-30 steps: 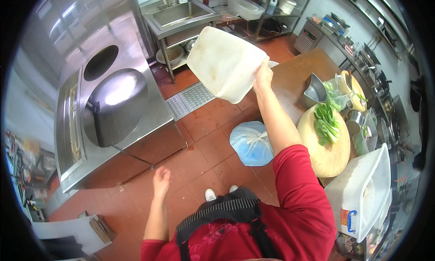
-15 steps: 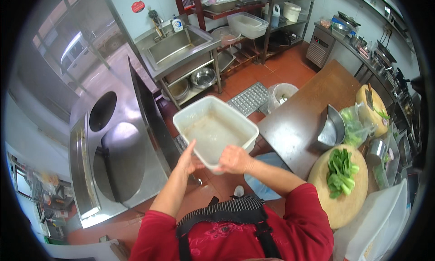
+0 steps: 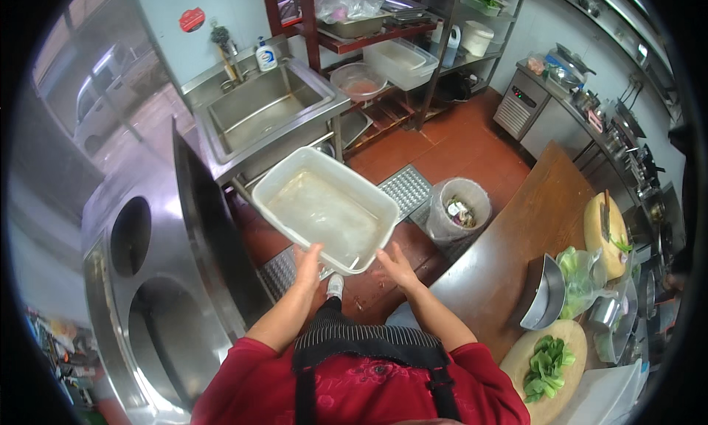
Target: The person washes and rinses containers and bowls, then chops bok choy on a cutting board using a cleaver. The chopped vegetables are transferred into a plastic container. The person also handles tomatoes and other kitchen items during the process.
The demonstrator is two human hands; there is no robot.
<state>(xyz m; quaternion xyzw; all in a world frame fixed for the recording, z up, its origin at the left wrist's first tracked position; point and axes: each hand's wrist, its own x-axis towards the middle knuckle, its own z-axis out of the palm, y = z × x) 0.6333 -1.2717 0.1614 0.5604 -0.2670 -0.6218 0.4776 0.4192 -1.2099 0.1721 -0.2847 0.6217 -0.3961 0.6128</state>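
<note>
Kitchen with red tile floor: an empty white tub, wet inside, is gripped at its near rim by the left hand and right hand, short of the sink ahead.

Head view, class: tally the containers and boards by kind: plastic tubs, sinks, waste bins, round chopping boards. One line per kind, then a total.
Plastic tubs: 2 – held tub, shelf tub
Sinks: 1 – sink
Waste bins: 1 – bin
Round chopping boards: 2 – near board, far board
Total: 6
</note>
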